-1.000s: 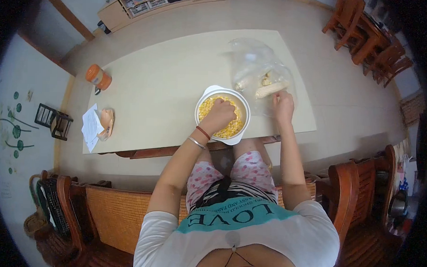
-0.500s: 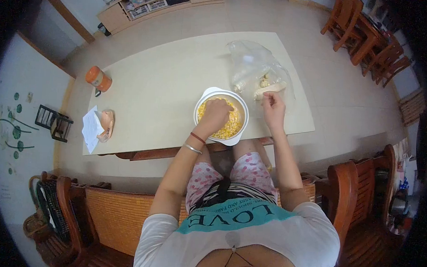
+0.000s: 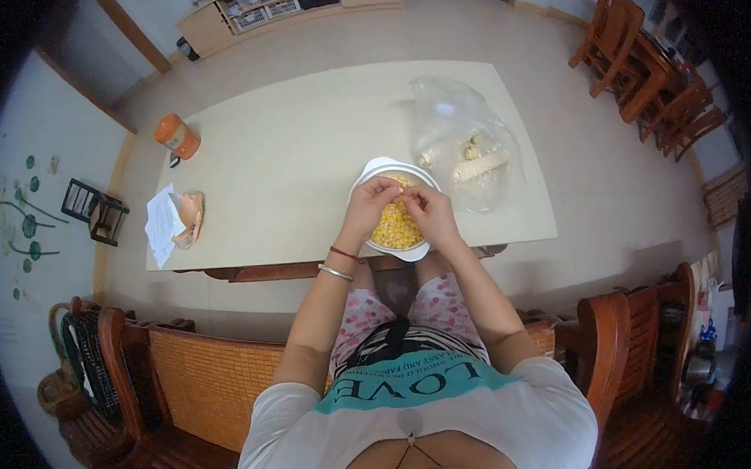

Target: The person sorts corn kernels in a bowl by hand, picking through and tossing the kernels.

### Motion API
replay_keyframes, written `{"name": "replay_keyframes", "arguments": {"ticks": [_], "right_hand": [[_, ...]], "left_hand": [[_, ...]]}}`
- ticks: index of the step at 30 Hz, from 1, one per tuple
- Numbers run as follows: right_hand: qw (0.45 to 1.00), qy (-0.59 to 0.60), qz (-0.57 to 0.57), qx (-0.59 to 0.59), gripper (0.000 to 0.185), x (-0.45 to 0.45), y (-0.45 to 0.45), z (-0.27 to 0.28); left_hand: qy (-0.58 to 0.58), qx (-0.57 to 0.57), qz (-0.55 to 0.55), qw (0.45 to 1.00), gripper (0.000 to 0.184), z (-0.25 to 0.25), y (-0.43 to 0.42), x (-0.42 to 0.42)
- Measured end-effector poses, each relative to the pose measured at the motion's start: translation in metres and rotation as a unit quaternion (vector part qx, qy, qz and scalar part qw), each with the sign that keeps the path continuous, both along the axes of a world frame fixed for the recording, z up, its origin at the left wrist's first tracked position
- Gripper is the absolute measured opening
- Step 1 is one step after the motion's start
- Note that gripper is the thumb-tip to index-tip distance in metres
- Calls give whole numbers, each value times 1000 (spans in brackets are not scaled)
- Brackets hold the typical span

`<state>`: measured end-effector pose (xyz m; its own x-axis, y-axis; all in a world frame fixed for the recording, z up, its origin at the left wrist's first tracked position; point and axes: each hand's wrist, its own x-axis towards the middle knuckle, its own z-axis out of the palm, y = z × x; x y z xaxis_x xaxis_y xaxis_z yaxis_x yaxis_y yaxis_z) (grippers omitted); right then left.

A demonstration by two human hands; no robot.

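A white two-handled bowl holds loose yellow corn kernels near the table's front edge. Over it, my left hand and my right hand meet with their fingertips pinched close together. Whatever lies between the fingertips is too small to make out. To the right of the bowl, a clear plastic bag is spread on the table. Stripped corn cobs lie on or in it, apart from both hands.
The pale table carries an orange-lidded jar at its left end. Nearer sit white papers and a packet. A wooden bench is behind me; wooden chairs stand at the far right.
My right hand has moved left from beside the cobs to above the bowl. My left hand has lifted out of the kernels, and the fingertips of both hands now meet.
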<state>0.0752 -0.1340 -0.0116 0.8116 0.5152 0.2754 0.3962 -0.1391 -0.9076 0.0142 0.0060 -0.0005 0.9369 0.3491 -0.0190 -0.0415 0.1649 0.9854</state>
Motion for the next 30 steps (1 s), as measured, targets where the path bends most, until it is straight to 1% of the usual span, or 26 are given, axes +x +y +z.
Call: {"name": "replay_keyframes", "arguments": {"ticks": [4, 7, 10, 13, 16, 20, 23, 28, 30], "right_hand": [[999, 24, -15, -15, 16, 0, -2, 0], [1000, 10, -3, 26, 10, 1, -1, -4], [1000, 18, 2, 25, 10, 1, -2, -1], [999, 38, 23, 0, 8, 5, -5, -2], [998, 51, 21, 13, 14, 9, -5, -9], [998, 56, 26, 15, 14, 10, -6, -13], [997, 71, 22, 19, 14, 9, -5, -13], [995, 94, 21, 37, 14, 10, -1, -11], [993, 114, 28, 15, 15, 10, -2, -5]], "left_hand": [[-7, 17, -21, 1000, 11, -7, 2, 1], [-13, 29, -24, 999, 10, -5, 0, 0], [-9, 48, -28, 998, 11, -3, -1, -1], [-3, 71, -39, 997, 12, 5, -2, -4], [-8, 77, -45, 996, 13, 6, -3, -5], [-6, 81, -51, 995, 13, 2, -2, -3], [1, 105, -41, 994, 13, 9, -4, -5], [-35, 147, -22, 988, 12, 9, -4, -6], [-45, 165, -20, 985, 12, 8, -4, -6]]}}
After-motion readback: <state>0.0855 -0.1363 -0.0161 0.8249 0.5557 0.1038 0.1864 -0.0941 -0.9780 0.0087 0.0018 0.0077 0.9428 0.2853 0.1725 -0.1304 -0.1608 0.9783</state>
